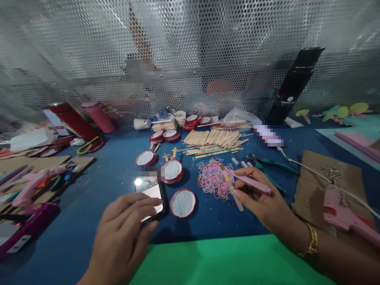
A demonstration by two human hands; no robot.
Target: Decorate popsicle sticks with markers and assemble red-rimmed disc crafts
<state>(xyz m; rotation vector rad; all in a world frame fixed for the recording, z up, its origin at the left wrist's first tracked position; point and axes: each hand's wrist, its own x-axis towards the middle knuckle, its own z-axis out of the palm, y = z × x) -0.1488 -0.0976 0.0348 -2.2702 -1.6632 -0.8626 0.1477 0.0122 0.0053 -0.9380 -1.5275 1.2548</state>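
Note:
My left hand (124, 233) lies over a black phone (150, 194) on the blue table, fingers spread and a fingertip on its lit screen. My right hand (261, 198) pinches two craft sticks, a pink one (252, 183) and a plain wooden one (233, 193), crossed between thumb and fingers. Just left of that hand is a heap of small pink rubber bands (212, 178). A round red-rimmed lid (182, 203) lies beside the phone.
More red-rimmed lids (173, 171) and a pile of wooden sticks (213, 137) lie further back. Green-handled pliers (273, 163), a pink glue gun (344, 213) on cardboard at right, another glue gun (32, 184) at left, green sheet (225, 261) in front, perforated metal screen behind.

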